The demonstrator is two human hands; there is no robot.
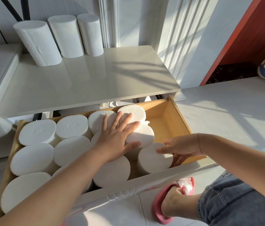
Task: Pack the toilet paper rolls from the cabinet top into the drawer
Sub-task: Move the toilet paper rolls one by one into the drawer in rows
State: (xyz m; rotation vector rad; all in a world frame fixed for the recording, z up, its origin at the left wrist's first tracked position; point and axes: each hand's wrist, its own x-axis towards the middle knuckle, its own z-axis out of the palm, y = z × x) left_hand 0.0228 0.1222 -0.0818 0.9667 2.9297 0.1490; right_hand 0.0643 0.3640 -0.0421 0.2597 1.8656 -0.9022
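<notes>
Most of the toilet paper rolls (37, 132) stood on end in the drawer (179, 116), packed close in rows from its left side to past the middle. One more roll (153, 158) sat at the front right of the pack. The right hand (181, 149) gripped it, one finger over its top edge and the others curled round its side, seemingly settling it into place. The left hand (118, 137) lay flat with straight, spread fingers, pressing on the tops of the rolls just beside it. The drawer's right end showed bare wood, so there was room for more. On the surface (96, 75) above, three rolls (66, 36) stood upright at the back, touching one another and well apart from both hands. By my judgement the job was mostly done, with those three not yet brought down.
</notes>
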